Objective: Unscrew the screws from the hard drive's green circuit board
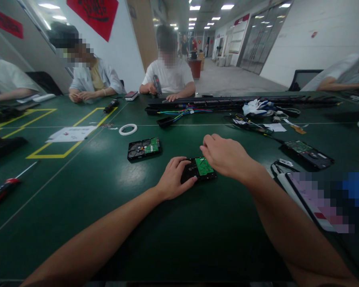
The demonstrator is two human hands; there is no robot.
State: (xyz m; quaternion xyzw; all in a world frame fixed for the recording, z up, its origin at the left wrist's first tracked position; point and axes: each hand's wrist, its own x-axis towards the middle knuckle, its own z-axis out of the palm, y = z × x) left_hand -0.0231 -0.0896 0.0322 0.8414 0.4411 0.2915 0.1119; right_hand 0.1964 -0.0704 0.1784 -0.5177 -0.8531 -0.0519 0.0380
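A hard drive (205, 167) lies flat on the green table, its green circuit board facing up. My left hand (176, 177) grips its left end, thumb along the near edge and fingers over the far side. Above the board's right part, my right hand (225, 155) is closed in a pinch. Whatever its fingers hold is hidden, though a thin dark line shows on the board below them. A second hard drive (144, 149), also board side up, sits to the left beyond my left hand.
A third hard drive (306, 153) lies at the right, near a cable and a phone-like device (305, 199). A white tape roll (128, 129), paper (71, 134) and a red-black screwdriver (8, 185) are leftward. Black strips, wires and gloves (257, 107) lie farther back. Across the table, a person (169, 75) holds a power tool.
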